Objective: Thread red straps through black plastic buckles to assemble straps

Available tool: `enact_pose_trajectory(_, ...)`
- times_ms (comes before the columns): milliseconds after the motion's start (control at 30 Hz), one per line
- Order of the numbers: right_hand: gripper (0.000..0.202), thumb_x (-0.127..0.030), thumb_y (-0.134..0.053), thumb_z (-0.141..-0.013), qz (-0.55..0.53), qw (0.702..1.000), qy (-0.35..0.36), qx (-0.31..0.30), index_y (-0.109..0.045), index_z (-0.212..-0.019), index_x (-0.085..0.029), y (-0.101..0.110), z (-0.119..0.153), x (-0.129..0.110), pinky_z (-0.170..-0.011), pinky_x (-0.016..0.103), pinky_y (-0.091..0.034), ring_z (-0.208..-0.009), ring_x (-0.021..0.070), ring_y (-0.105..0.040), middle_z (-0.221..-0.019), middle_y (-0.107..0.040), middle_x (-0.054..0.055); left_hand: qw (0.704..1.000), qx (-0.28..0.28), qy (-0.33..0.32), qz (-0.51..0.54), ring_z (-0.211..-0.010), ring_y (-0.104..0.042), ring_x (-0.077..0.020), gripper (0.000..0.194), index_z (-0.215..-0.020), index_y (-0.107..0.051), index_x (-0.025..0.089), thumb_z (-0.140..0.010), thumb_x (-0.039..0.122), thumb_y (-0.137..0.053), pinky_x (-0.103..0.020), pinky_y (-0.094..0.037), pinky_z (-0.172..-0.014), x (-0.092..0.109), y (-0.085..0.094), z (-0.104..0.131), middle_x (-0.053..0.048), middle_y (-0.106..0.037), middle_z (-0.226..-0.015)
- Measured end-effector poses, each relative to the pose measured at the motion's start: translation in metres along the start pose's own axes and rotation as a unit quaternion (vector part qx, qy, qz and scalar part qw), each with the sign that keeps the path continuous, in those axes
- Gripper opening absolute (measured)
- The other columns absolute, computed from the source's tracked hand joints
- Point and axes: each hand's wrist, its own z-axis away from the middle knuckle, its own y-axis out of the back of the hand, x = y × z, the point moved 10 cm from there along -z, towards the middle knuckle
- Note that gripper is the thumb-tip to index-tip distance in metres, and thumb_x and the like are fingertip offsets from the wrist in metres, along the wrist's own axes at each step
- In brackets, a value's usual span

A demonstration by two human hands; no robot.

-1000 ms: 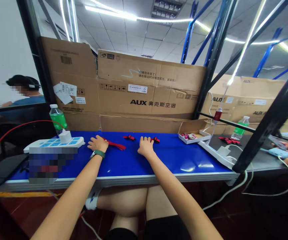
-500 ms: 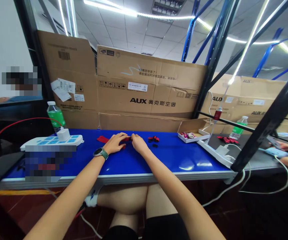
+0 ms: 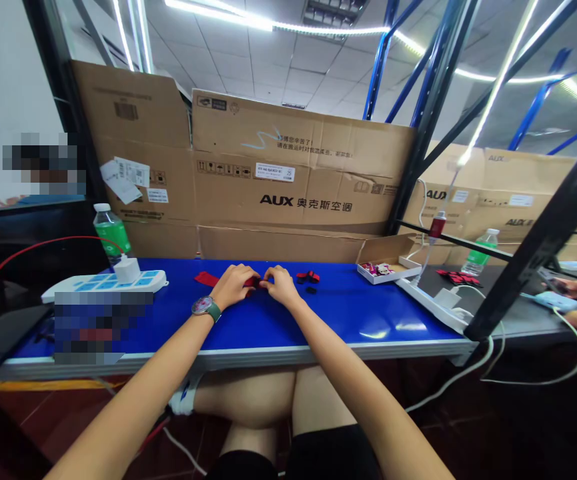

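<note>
Pinching narrowly, left hand [image 3: 233, 285] and right hand [image 3: 280, 285] share a small red-and-black strap [image 3: 252, 283] over the blue bench [image 3: 358, 313]; it looks light, soft, bendy, best gripped by its ends! Another red-black piece [image 3: 309, 277] lies rightward.

Red fabric strap [image 3: 206, 279], end flat on blue tabletop [image 3: 353, 313]; small red-and-black piece [image 3: 253, 283] pinched between left hand [image 3: 233, 285] and right hand [image 3: 280, 287], partly hidden.

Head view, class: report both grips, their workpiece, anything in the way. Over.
Left grip and right grip close together at red-and-black piece. Piece partly hidden. Red strap beside left grip; no obstruction seen.
</note>
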Motion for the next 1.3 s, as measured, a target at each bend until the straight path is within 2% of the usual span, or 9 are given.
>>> enact_pose_trajectory(267,0.008,-0.016,-0.06,-0.08,-0.127,0.983,-0.026,0.127,-0.058,-0.073,-0.019,0.04,-0.003,0.006,-0.086,0.03,-0.045,-0.086,0.0177,-0.059,-0.087,-0.06,0.003,0.996,0.058,0.071,0.009,-0.108,-0.062,-0.0277,0.029,-0.114,-0.068,0.026,-0.086,0.026,-0.063,-0.043,-0.036,-0.093,-0.002,0.016,-0.005,-0.007,-0.072,-0.116)
enact_pose_trajectory(400,0.007,-0.017,-0.056,-0.085,-0.082,0.993,-0.003,0.082,-0.062,-0.082,-0.018,0.034,0.0,-0.004,-0.088,0.031,-0.045,-0.092,0.0176,-0.057,-0.094,-0.059,0.004,0.994,0.048,0.094,0.023,-0.111,-0.061,-0.0283,0.029,-0.113,-0.068,0.026,-0.085,0.026,-0.062,-0.043,-0.036,-0.094,-0.009,0.011,-0.003,-0.008,-0.071,-0.117)
enact_pose_trajectory(567,0.01,-0.03,-0.07,-0.084,-0.002,1.0,0.015,0.018,-0.069,-0.085,-0.02,0.011,0.002,-0.015,-0.092,0.038,-0.042,-0.104,0.0225,-0.051,-0.106,-0.059,0.007,0.995,0.026,0.099,0.01,-0.11,-0.061,-0.0286,0.03,-0.111,-0.068,0.025,-0.083,0.019,-0.06,-0.044,-0.035,-0.094,-0.011,0.006,0.0,-0.009,-0.072,-0.115)
enact_pose_trajectory(667,0.011,-0.028,-0.07,-0.082,-0.153,0.987,-0.014,0.047,-0.068,-0.079,-0.018,0.017,-0.004,-0.003,-0.093,0.034,-0.043,-0.101,0.0203,-0.056,-0.102,-0.062,0.007,0.992,0.059,0.113,0.017,-0.111,-0.062,-0.0286,0.029,-0.113,-0.067,0.025,-0.085,0.021,-0.059,-0.044,-0.035,-0.094,-0.011,0.013,-0.001,-0.009,-0.072,-0.116)
enact_pose_trajectory(733,0.018,-0.035,-0.065,-0.085,-0.273,0.959,-0.044,0.07,-0.067,-0.081,-0.018,0.023,-0.006,0.011,-0.087,0.031,-0.046,-0.1,0.02,-0.059,-0.107,-0.063,0.009,0.989,0.078,0.119,0.027,-0.112,-0.063,-0.0279,0.028,-0.113,-0.067,0.024,-0.086,0.023,-0.059,-0.044,-0.035,-0.093,-0.011,0.017,-0.002,-0.008,-0.072,-0.117)
enact_pose_trajectory(867,0.039,-0.054,-0.054,-0.089,-0.406,0.908,-0.105,-0.002,-0.065,-0.084,-0.017,0.007,-0.004,0.029,-0.067,0.026,-0.045,-0.078,0.0178,-0.059,-0.084,-0.064,0.005,0.992,0.067,0.104,0.041,-0.106,-0.065,-0.025,0.021,-0.102,-0.07,0.022,-0.091,0.021,-0.052,-0.044,-0.037,-0.096,-0.007,0.015,-0.003,-0.008,-0.073,-0.11)
enact_pose_trajectory(1000,0.048,-0.064,-0.058,-0.082,-0.353,0.933,-0.067,-0.021,-0.056,-0.065,-0.019,-0.002,-0.007,0.026,-0.061,0.024,-0.039,-0.061,0.0131,-0.046,-0.059,-0.049,-0.003,0.991,0.02,0.051,0.122,-0.097,-0.067,-0.0224,0.026,-0.112,-0.067,0.022,-0.091,0.026,-0.053,-0.039,-0.047,-0.092,-0.001,0.0,-0.002,-0.008,-0.072,-0.113)
enact_pose_trajectory(1200,0.03,-0.046,-0.056,-0.087,-0.292,0.955,-0.023,0.047,-0.061,-0.074,-0.019,0.008,-0.015,0.021,-0.078,0.027,-0.045,-0.077,0.0159,-0.055,-0.075,-0.061,0.001,0.979,0.043,0.067,0.188,-0.107,-0.066,-0.0254,0.057,-0.133,-0.056,0.019,-0.082,0.042,-0.07,-0.04,-0.051,-0.098,-0.012,-0.007,0.0,-0.012,-0.065,-0.128)
enact_pose_trajectory(1300,0.025,-0.039,-0.054,-0.089,-0.267,0.963,-0.011,0.032,-0.062,-0.078,-0.019,0.009,-0.013,0.015,-0.084,0.029,-0.046,-0.083,0.0166,-0.057,-0.082,-0.064,0.003,0.982,0.029,0.068,0.172,-0.106,-0.066,-0.0268,0.045,-0.121,-0.065,0.02,-0.083,0.043,-0.069,-0.04,-0.051,-0.097,-0.014,-0.011,-0.001,-0.011,-0.07,-0.118)
